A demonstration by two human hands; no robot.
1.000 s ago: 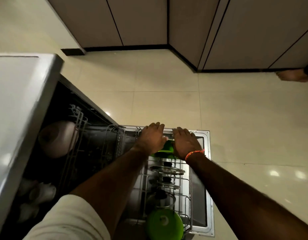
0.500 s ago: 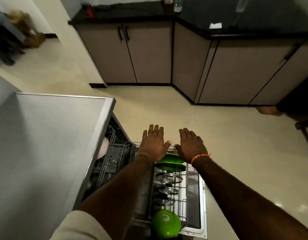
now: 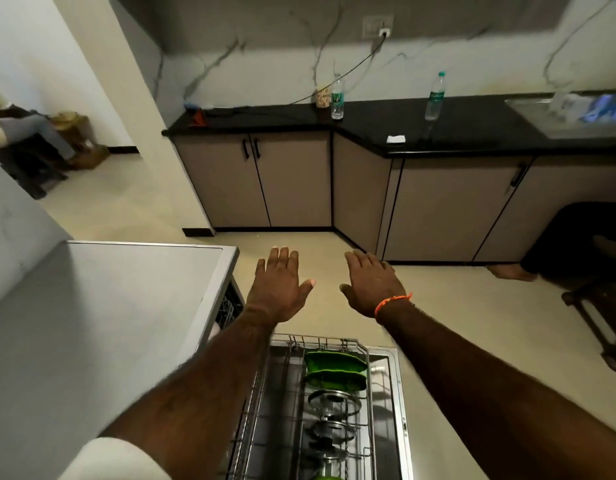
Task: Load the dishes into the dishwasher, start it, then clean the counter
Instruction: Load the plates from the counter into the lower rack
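Observation:
The dishwasher's lower rack (image 3: 286,393) is pulled out over the open door (image 3: 402,410) below me. Two green plates (image 3: 336,370) stand on edge at its far end, with several steel lids (image 3: 334,403) behind them. My left hand (image 3: 279,285) and my right hand (image 3: 372,284) hover above the floor beyond the rack, palms down, fingers straight, holding nothing. The right wrist wears an orange thread. The dishwasher's grey top (image 3: 109,306) lies to the left.
A black counter (image 3: 455,133) runs along the far wall with two water bottles (image 3: 337,97), a cup, a white cloth (image 3: 396,139) and a sink (image 3: 569,114) at right. Beige cabinets stand below. Another person's foot (image 3: 512,271) and a dark stool are at right.
Both hands let go of the green plate in the rack and lifted up and away, fingers spreading. My view tilted up from the floor to the counter.

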